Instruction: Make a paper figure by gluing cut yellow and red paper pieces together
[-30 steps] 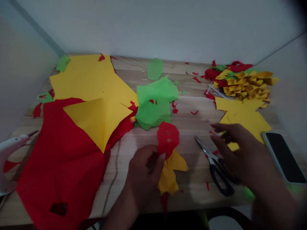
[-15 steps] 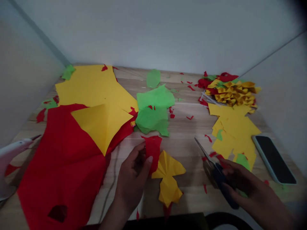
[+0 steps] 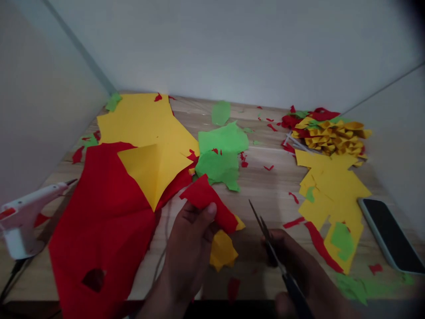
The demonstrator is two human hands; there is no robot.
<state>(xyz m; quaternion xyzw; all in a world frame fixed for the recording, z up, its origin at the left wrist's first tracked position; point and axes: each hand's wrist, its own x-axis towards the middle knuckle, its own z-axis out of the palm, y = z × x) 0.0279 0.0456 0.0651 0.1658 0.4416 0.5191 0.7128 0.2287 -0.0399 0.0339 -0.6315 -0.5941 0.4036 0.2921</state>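
A small red piece of paper (image 3: pixel 217 201) is pinched between the thumb and fingers of my left hand (image 3: pixel 189 252). It slants down to the right and partly covers a folded yellow paper shape (image 3: pixel 223 251) on the table. My right hand (image 3: pixel 300 266) grips dark-handled scissors (image 3: pixel 277 259). Their tips point up and left, a little apart, to the right of the red piece and clear of it. How the fingers sit in the handles is partly hidden.
Large red (image 3: pixel 109 221) and yellow sheets (image 3: pixel 142 119) lie left, near a white glue gun (image 3: pixel 31 208). Green paper (image 3: pixel 221 161) sits mid-table. Right are yellow cut-outs (image 3: pixel 327 181), a pile of folded yellow pieces (image 3: pixel 335 135) and a phone (image 3: pixel 392 235). White walls rise behind.
My left hand has tilted the red piece over to the right, across the yellow shape. The scissors have come leftward, nearer to it. The whole view has shifted slightly.
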